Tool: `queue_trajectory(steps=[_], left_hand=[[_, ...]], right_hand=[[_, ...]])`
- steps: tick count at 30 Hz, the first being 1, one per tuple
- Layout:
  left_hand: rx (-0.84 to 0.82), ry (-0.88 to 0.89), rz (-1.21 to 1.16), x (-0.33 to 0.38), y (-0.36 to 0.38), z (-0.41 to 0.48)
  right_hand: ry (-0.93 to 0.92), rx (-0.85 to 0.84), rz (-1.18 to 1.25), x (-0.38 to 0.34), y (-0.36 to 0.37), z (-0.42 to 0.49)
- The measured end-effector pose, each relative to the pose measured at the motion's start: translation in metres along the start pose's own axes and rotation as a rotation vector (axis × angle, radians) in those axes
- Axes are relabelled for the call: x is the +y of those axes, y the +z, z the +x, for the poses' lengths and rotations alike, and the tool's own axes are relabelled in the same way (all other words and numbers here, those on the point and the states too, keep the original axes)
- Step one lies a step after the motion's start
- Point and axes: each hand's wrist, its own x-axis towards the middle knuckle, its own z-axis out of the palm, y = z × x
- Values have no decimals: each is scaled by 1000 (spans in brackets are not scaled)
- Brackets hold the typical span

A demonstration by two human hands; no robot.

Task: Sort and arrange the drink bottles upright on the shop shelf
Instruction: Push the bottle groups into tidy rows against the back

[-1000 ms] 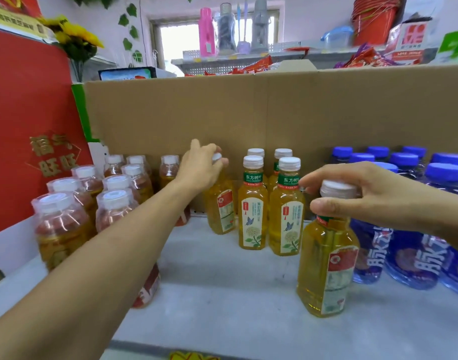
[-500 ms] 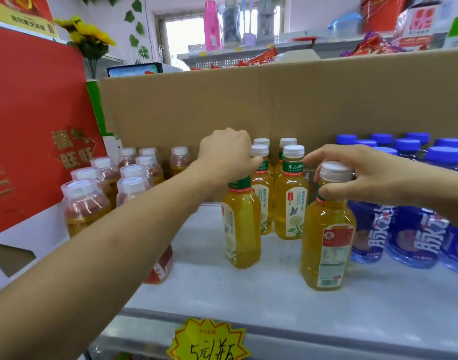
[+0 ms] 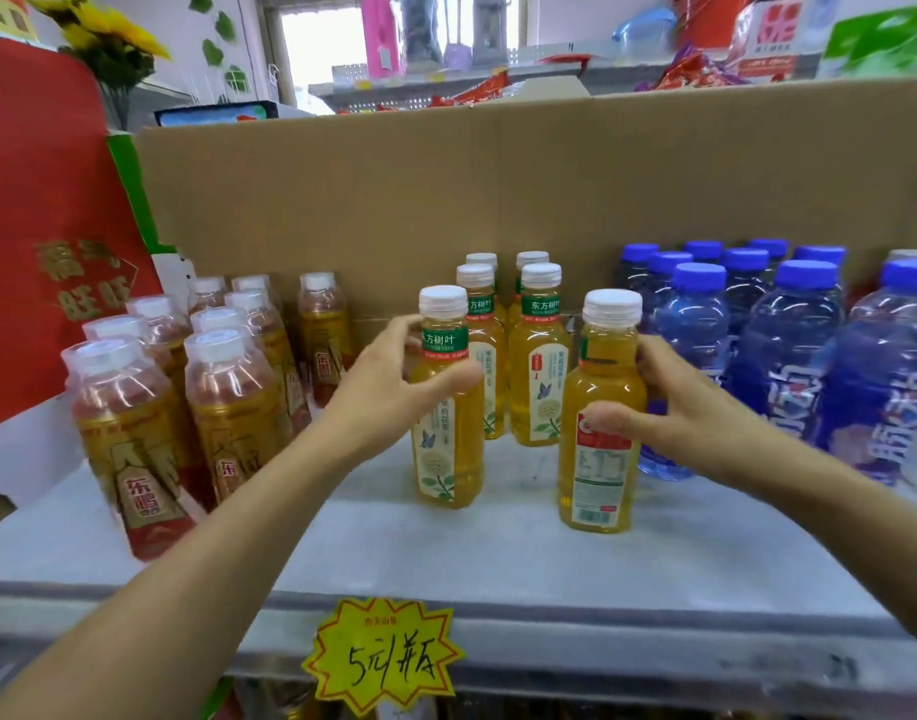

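Left hand point(image 3: 394, 387) is wrapping its grip around the left tea bottle point(image 3: 448, 449), thumb across the front just under the green neck band. Right hand point(image 3: 677, 407) is clamping its grip on the right tea bottle point(image 3: 599, 475), back label facing out. Both are standing upright and apart near the front of the shelf point(image 3: 498, 558), with blue-capped bottles point(image 3: 789, 366) sitting just beside the right one.

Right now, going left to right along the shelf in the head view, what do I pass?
Red box → brown tea bottles → left hand → left yellow bottle → back yellow bottles → right yellow bottle → right hand → blue bottles.
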Motion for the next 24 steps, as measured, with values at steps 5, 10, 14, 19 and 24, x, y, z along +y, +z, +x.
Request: queue_trajectory(steps=[5, 10, 14, 19, 24], left_hand=[[-273, -206, -159, -53, 25, -18], [-117, -167, -67, -51, 47, -10], [-72, -162, -35, -57, 61, -13], [-154, -220, -109, -71, 60, -16], [-156, -191, -143, -71, 58, -18]], right_hand=[[128, 25, 14, 42, 40, -24], [168, 217, -150, 38, 63, -8], [184, 165, -80, 40, 67, -10], [206, -245, 192, 43, 41, -13], [201, -204, 259, 43, 45, -4]])
